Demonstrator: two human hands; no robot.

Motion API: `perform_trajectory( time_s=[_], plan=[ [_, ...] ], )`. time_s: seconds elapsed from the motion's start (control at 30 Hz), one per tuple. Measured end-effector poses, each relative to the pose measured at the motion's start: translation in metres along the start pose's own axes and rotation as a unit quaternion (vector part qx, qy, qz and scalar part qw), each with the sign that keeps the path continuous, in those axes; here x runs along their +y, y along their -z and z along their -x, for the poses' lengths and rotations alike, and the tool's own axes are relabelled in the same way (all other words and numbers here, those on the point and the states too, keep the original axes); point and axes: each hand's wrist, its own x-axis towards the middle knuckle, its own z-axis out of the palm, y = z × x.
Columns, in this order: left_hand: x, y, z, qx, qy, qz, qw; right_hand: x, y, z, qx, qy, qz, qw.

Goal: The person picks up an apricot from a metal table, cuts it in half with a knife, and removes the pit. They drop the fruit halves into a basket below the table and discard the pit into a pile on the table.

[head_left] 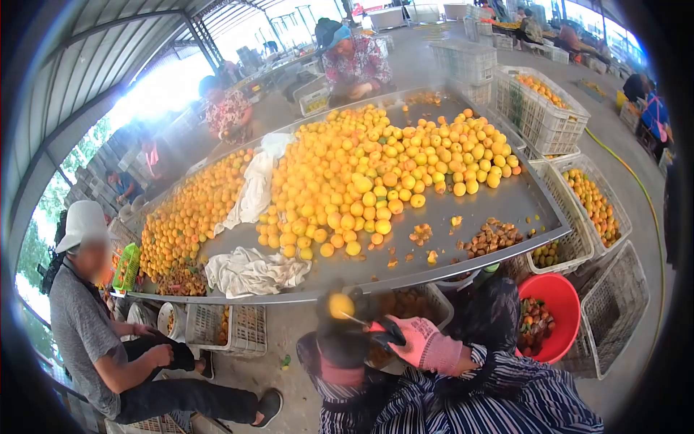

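My left hand (343,338), in a dark glove and blurred, grips a yellow-orange apricot (341,305) just off the metal table's near edge. A thin metal pitting tool (355,319) is in my right hand (418,341), which wears a pink glove with black fingers. Its tip reaches the lower right side of the apricot; the handle is hidden in the fist. Both hands are above my lap, over a crate (437,302) partly hidden beneath them.
Heaped apricots (340,188) cover much of the metal table (499,206). White cloths (256,272) and brown stones (493,239) lie on it. A red bucket (566,307) stands at my right, near plastic crates (614,307). One person sits at left; others work across the table.
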Motion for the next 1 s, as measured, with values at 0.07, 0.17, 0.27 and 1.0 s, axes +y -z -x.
perform_trajectory(
  time_s=[0.07, 0.17, 0.27, 1.0],
  plan=[
    [0.0, 0.007, -0.004, 0.002, 0.05, 0.068, 0.996, 0.01, -0.003, 0.001, -0.009, -0.008, -0.01, 1.0],
    [-0.005, -0.005, -0.006, 0.099, 0.019, -0.027, 0.995, 0.012, 0.005, 0.001, -0.048, -0.046, -0.022, 0.998],
    [-0.008, -0.009, -0.007, 0.026, -0.024, -0.054, 0.998, 0.006, 0.012, -0.001, -0.061, -0.061, -0.024, 0.996],
    [-0.033, -0.007, -0.004, 0.034, 0.046, 0.061, 0.996, 0.052, 0.006, 0.007, 0.003, -0.027, -0.107, 0.994]
  ],
)
